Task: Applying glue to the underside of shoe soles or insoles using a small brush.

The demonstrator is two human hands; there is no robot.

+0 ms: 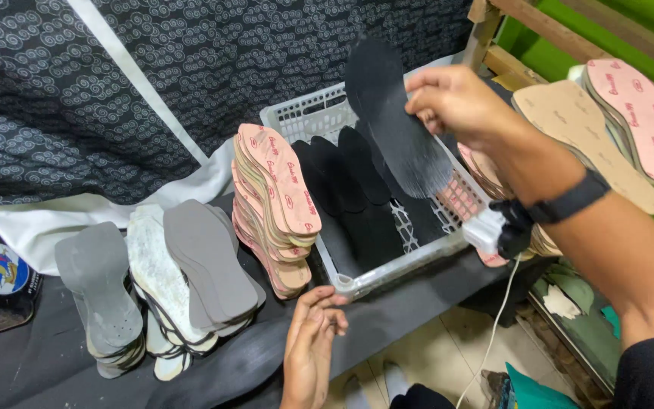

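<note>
Left hand (310, 344) is seen nearest, fingers loosely curled, empty, at the table edge. Beyond its fingertips a pink insole stack (275, 204) is stood. Farther, a black insole (393, 117) is pinched by right hand (454, 102) fingers above the white basket (387, 269).

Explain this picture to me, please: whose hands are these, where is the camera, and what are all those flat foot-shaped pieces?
There is no machine here. A camera worn on a person's head looks down at their own two bare hands. The right hand holds up a black insole above a white plastic basket that contains more black insoles. The left hand is empty, resting at the edge of a dark table. Beside the basket stands a stack of pink insoles; further left lie piles of grey insoles. More tan and pink insoles sit on a wooden shelf at the right.
</note>
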